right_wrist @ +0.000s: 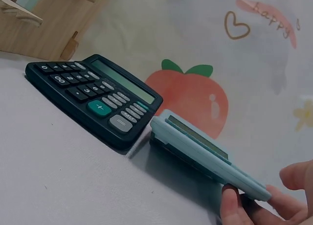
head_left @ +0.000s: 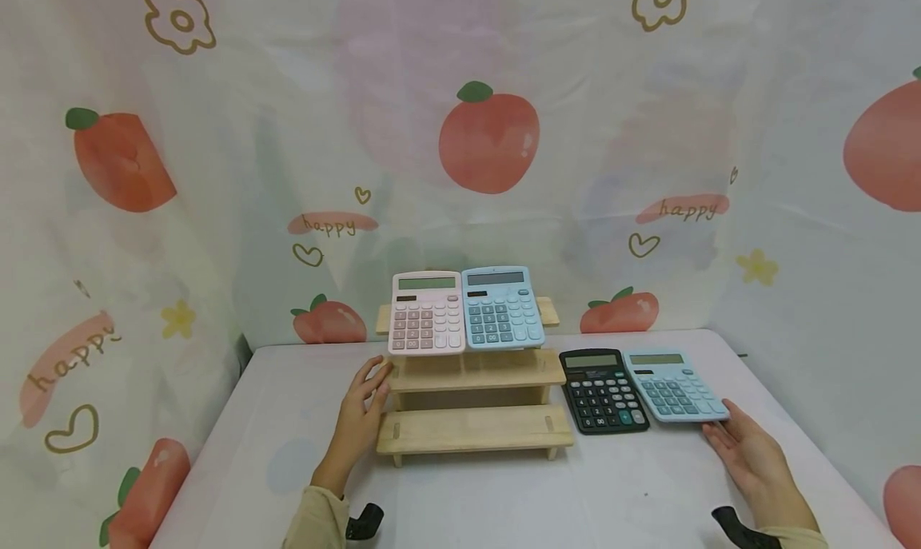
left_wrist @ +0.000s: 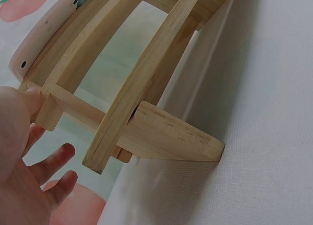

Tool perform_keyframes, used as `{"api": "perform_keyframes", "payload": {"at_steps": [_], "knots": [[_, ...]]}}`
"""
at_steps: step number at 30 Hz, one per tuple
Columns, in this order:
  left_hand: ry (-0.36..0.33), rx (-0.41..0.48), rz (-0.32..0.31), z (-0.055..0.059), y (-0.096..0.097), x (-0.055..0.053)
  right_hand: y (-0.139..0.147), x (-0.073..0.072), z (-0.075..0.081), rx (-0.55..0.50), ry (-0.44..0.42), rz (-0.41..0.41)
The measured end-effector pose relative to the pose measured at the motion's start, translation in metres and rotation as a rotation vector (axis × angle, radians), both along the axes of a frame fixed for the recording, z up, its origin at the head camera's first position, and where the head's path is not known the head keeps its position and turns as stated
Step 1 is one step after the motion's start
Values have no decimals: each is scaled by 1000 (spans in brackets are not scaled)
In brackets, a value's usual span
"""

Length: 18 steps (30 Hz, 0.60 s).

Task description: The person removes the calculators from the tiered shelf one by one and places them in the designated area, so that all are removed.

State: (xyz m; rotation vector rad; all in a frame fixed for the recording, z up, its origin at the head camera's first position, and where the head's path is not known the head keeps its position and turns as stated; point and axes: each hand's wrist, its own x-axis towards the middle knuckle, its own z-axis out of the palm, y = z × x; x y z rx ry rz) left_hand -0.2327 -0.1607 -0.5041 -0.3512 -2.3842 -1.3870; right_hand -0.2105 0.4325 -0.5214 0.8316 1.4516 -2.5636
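Plainly pale blue, the tilted calculator (head_left: 677, 387) bears some darker keys (head_left: 669, 396), perhaps teal.

Pale backdrop (head_left: 576, 69), apparently cloth, printed red fruit (head_left: 489, 143), yellow flowers (head_left: 178, 319), white tabletop (head_left: 237, 485), muted light

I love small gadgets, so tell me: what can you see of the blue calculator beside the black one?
The blue calculator looks like plastic, with lighter and darker blue keys, a dark strip and a greyish-green screen showing no readable digits. It is face up, tilted, just right of the black calculator over the white table. The right hand holds its near right corner, fingers beneath, and that end appears raised.
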Motion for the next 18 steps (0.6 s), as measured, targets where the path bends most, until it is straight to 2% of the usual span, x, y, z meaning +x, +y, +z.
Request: {"api": "perform_keyframes", "payload": {"at_steps": [4, 5, 12, 15, 18], "knots": [[7, -6, 2, 0, -1, -1, -3, -1, 3, 16, -23, -23], [11, -7, 2, 0, -1, -1, -5, -1, 4, 48, -30, -27], [8, 5, -5, -1, -1, -2, -16, -2, 6, 426, -69, -25], [5, 5, -4, -3, -1, -2, -19, -2, 8, 529, -81, -10], [5, 6, -3, -3, -1, -2, -22, -2, 10, 586, -71, 11]]}}
